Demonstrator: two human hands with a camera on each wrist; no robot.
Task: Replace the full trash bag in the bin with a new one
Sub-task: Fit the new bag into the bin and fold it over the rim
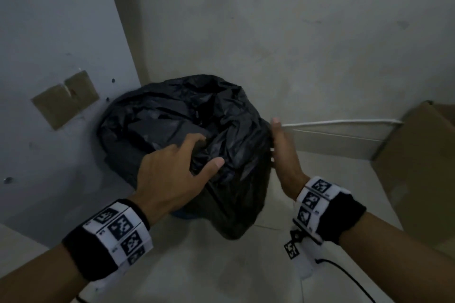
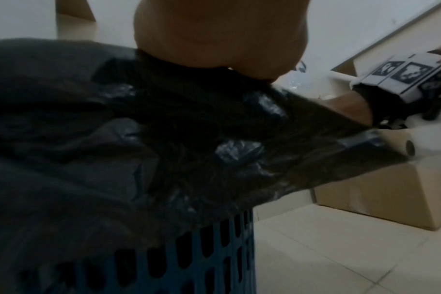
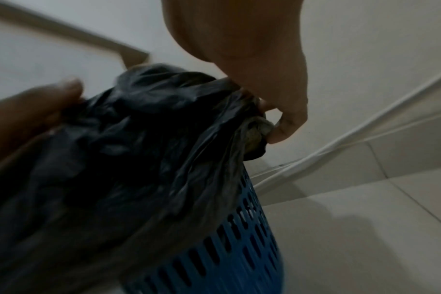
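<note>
The black trash bag [image 1: 187,125] is crinkly and shiny. It sits in a blue bin [image 3: 229,256] with lots of little slots in its side. The bag is puffed up and spills over the bin's top edge. The bin stands on the floor, in a corner by the wall.

Head looks down; both wrists, close, share the black bag [image 1: 187,115].

Trash bag [image 1: 172,120] sits in the bin [image 3: 227,248] — corner behind; cardboard box [image 1: 423,167] to its right.
</note>
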